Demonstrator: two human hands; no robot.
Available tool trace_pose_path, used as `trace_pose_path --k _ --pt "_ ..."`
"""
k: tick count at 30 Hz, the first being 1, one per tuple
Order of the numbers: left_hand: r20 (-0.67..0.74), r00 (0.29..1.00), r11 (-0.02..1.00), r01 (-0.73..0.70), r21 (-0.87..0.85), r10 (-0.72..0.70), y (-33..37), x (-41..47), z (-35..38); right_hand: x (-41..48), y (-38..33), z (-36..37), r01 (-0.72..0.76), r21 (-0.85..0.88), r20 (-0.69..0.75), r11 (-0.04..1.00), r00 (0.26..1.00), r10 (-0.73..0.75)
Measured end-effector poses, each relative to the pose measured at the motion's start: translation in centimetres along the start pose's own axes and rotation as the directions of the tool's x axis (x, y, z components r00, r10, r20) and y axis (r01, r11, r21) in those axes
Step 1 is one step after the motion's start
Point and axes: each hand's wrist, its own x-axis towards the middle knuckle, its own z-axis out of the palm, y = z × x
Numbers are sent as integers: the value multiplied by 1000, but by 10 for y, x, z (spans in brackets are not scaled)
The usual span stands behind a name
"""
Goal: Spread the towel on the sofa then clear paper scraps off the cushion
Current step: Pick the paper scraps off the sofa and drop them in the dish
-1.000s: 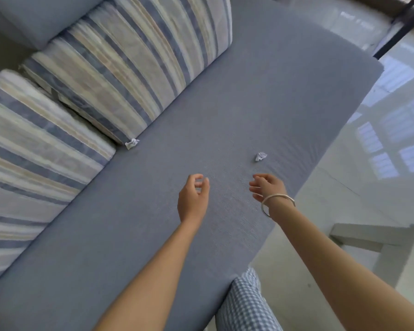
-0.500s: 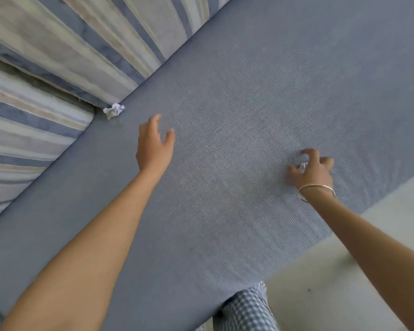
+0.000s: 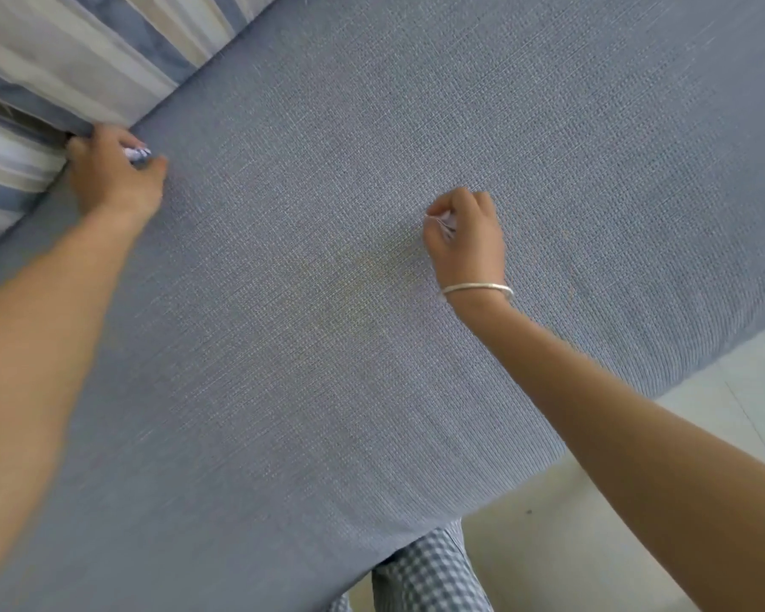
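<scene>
While both fists closed, paper scraps (image 3: 137, 153) in left hand (image 3: 113, 176), right hand (image 3: 469, 231)

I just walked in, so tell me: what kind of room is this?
Probably a home living room: a blue-grey sofa seat with striped back cushions and a pale tiled floor beside it.

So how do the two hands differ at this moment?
The left hand reaches far, to the foot of the striped back cushions; the right hand is mid-seat. The right wrist wears a bangle; the left is bare. Both are closed on a paper scrap: left, right.
</scene>
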Motion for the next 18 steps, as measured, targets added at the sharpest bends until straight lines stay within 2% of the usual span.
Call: trace_pose_path --k 8,12,15,18 --pt "-17 987 982 -162 -101 161 29 -30 19 -9 -28 9 22 46 34 999 999 -24" --pt "-30 982 946 -187 -263 186 48 -54 20 -14 -42 2 12 12 42 1000 999 -13" --pt "29 984 904 -151 -401 177 66 -81 6 -25 -59 -7 24 21 31 999 999 -24" --pt "119 952 843 -187 -505 283 78 -117 -13 -46 -78 -20 37 29 13 999 999 -37"
